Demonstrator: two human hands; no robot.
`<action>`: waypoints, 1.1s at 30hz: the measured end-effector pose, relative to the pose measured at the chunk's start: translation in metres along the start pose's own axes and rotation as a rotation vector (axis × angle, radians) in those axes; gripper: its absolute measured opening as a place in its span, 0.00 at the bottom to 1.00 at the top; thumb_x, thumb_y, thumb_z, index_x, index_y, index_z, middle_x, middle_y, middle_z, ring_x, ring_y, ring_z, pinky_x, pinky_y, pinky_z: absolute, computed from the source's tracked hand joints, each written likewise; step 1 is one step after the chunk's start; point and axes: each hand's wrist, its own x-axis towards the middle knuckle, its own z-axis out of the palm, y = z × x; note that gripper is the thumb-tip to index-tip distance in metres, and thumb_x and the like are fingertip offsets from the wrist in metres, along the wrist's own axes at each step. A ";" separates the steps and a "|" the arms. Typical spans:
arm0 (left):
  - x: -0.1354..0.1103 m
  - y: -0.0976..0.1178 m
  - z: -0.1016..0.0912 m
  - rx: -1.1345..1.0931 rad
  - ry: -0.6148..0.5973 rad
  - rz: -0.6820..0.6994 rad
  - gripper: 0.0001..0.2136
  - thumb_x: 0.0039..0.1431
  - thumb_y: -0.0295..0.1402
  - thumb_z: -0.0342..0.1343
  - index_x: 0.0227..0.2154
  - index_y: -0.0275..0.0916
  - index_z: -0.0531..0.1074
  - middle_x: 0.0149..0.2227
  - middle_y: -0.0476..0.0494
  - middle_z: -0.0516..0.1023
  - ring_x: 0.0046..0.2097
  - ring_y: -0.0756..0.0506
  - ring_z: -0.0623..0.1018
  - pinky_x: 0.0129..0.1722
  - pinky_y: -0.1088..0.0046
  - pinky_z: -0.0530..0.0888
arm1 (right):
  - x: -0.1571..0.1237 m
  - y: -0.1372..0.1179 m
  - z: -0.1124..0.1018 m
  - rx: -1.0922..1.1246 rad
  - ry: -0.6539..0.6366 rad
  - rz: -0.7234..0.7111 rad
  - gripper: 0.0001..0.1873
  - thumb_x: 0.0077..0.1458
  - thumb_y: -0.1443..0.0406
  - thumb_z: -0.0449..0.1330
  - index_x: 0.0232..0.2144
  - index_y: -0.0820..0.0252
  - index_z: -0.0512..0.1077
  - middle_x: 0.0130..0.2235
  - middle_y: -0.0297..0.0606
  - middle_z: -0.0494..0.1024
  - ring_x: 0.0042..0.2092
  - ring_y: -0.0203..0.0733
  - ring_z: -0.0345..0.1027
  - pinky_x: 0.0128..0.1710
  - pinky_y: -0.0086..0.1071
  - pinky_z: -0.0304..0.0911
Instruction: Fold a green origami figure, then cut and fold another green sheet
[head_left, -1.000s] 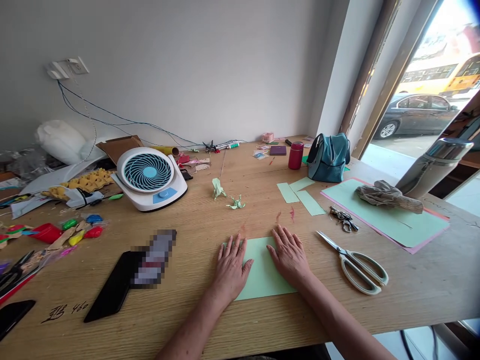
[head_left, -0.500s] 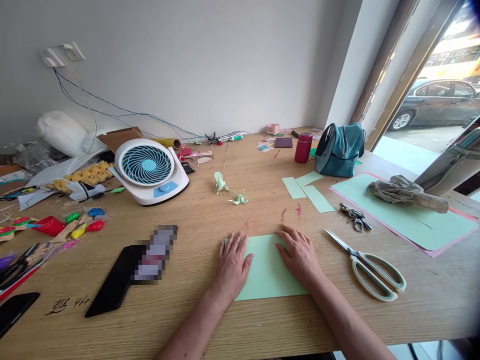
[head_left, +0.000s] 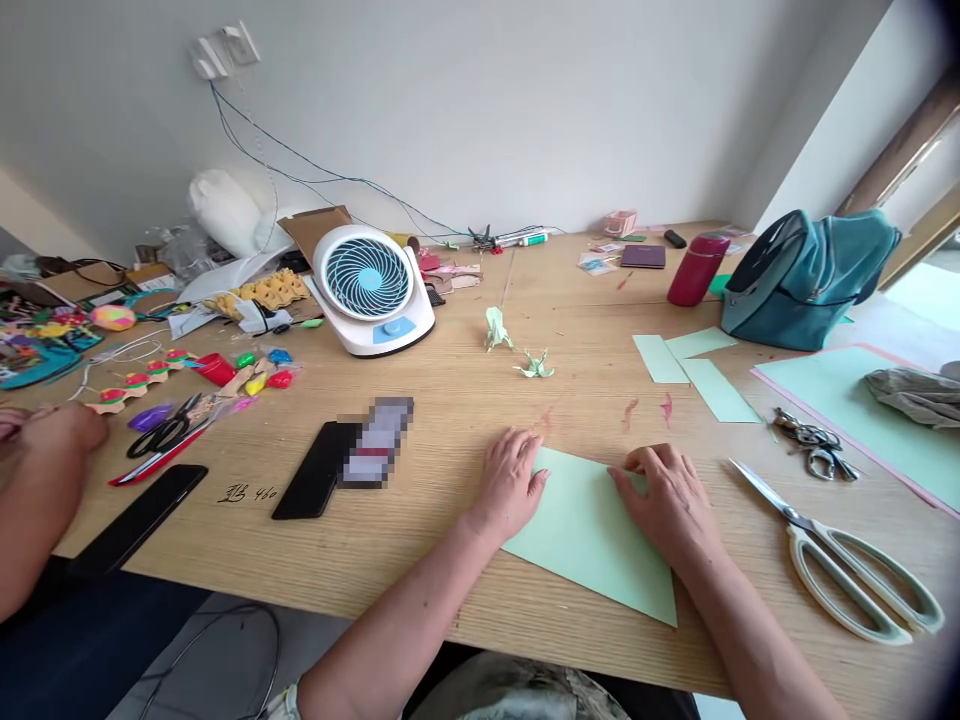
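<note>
A pale green paper sheet (head_left: pixel 592 535) lies flat on the wooden table (head_left: pixel 465 420) in front of me. My left hand (head_left: pixel 511 482) rests on its left edge, fingers curled down onto the paper. On the sheet's upper right part sits my right hand (head_left: pixel 670 500), fingers bent and pressing the far edge. Neither hand lifts the paper. Two small folded green paper figures (head_left: pixel 516 345) stand further back on the table.
Scissors (head_left: pixel 847 565) lie to the right, keys (head_left: pixel 814 445) beyond them. Green paper strips (head_left: pixel 694 365), a teal bag (head_left: pixel 806 280) and a red bottle (head_left: pixel 694 270) sit far right. A fan (head_left: pixel 370 285), black phones (head_left: pixel 315 482) and craft clutter are left. Another person's arm (head_left: pixel 41 480) is at far left.
The view has swung left, bringing another person's arm into sight. The sheet now lies at an angle, and both my hands have curled their fingers on its far edge.
</note>
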 end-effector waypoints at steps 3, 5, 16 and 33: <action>0.000 0.000 0.000 0.005 0.007 0.018 0.20 0.66 0.36 0.49 0.59 0.37 0.63 0.61 0.37 0.66 0.65 0.38 0.61 0.64 0.54 0.61 | -0.003 -0.001 -0.002 0.011 -0.022 -0.001 0.11 0.60 0.54 0.56 0.36 0.55 0.68 0.38 0.39 0.71 0.41 0.47 0.67 0.43 0.39 0.63; 0.001 0.001 0.000 0.013 0.010 0.028 0.20 0.66 0.36 0.50 0.58 0.38 0.63 0.60 0.36 0.66 0.64 0.37 0.62 0.62 0.54 0.62 | -0.005 -0.003 -0.004 0.010 -0.040 0.006 0.13 0.60 0.52 0.56 0.36 0.54 0.69 0.37 0.39 0.71 0.40 0.46 0.67 0.41 0.39 0.63; 0.001 0.007 -0.002 0.065 0.028 0.053 0.16 0.66 0.38 0.49 0.53 0.39 0.68 0.54 0.36 0.69 0.54 0.36 0.67 0.54 0.54 0.67 | -0.012 -0.014 -0.018 -0.038 -0.122 0.042 0.15 0.61 0.51 0.54 0.32 0.53 0.67 0.35 0.35 0.73 0.35 0.44 0.70 0.30 0.35 0.60; 0.025 0.005 -0.014 -0.100 -0.073 -0.196 0.01 0.60 0.27 0.55 0.34 0.40 0.70 0.42 0.42 0.71 0.47 0.41 0.70 0.49 0.64 0.67 | -0.006 -0.012 -0.027 0.228 -0.202 0.166 0.19 0.60 0.47 0.51 0.28 0.52 0.69 0.36 0.34 0.74 0.38 0.44 0.70 0.35 0.37 0.62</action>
